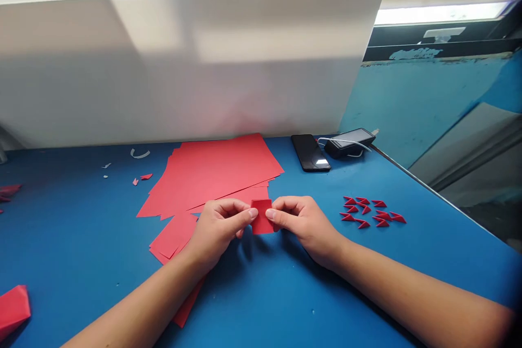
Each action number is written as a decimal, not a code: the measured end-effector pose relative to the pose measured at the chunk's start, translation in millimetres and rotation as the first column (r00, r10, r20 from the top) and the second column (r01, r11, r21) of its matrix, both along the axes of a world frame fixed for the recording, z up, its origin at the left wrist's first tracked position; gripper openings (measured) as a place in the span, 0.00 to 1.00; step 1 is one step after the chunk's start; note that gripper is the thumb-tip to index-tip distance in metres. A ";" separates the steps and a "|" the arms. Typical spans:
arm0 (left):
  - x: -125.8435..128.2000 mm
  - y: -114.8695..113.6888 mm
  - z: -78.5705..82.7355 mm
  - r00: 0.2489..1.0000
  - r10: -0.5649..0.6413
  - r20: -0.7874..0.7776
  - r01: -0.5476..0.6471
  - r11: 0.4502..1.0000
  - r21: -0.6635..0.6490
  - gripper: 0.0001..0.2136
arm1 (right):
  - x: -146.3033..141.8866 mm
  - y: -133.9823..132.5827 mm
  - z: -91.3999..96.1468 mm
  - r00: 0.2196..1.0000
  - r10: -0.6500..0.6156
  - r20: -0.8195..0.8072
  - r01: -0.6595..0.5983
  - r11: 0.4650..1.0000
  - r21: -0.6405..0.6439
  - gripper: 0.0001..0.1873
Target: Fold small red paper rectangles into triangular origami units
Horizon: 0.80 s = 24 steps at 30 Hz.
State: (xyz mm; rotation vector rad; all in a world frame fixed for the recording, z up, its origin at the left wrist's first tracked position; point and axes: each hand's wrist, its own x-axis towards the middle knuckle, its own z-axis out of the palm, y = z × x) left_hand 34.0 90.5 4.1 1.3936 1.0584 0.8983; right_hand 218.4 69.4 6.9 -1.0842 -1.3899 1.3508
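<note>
A small red paper piece [261, 216] is held between both hands just above the blue table [81, 239]. My left hand [218, 228] pinches its left edge with thumb and fingers closed. My right hand [304, 223] pinches its right edge the same way. Behind the hands lies a stack of red paper sheets [216, 171], with smaller cut red pieces [173, 236] under my left wrist. To the right of my right hand sit several small folded red triangles [369, 212] in a loose cluster.
A white board [183, 65] stands upright along the back of the table. A black phone [310, 152] and a black box with a white cable [348, 142] lie at the back right. Red scraps [143, 177] and another red paper piece [14, 307] lie at the left.
</note>
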 end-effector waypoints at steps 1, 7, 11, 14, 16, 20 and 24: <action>-0.2 0.4 -0.9 1.000 -0.004 0.013 0.004 1.000 -0.005 0.12 | 0.3 0.3 -0.3 1.000 -0.001 0.005 0.001 1.000 0.003 0.13; 0.3 1.2 -1.6 0.998 -0.059 0.008 0.059 0.998 -0.019 0.12 | 1.8 0.2 -3.7 0.998 0.021 0.067 -0.023 0.999 0.039 0.13; -0.8 2.4 -3.5 0.999 -0.052 0.016 0.052 0.999 -0.011 0.12 | 1.5 -1.4 -3.7 0.996 0.032 0.088 -0.035 0.998 0.042 0.12; -2.0 3.8 -6.2 0.996 -0.025 0.081 0.025 1.000 -0.007 0.11 | 1.0 -1.5 -2.5 0.996 0.019 0.089 -0.022 0.999 0.033 0.12; -2.3 4.2 -7.0 0.994 -0.017 0.103 0.017 1.000 0.000 0.10 | 0.8 -0.8 -2.1 0.995 0.015 0.095 -0.018 0.999 0.031 0.12; -2.1 3.6 -6.3 0.990 -0.044 0.135 0.046 0.999 -0.014 0.11 | 0.5 0.9 -2.4 0.997 0.008 0.083 -0.010 1.000 0.028 0.12; -1.8 3.6 -6.4 0.990 -0.038 0.136 0.040 0.999 -0.015 0.12 | -0.1 1.3 -1.8 0.997 -0.002 0.083 -0.001 1.000 0.032 0.12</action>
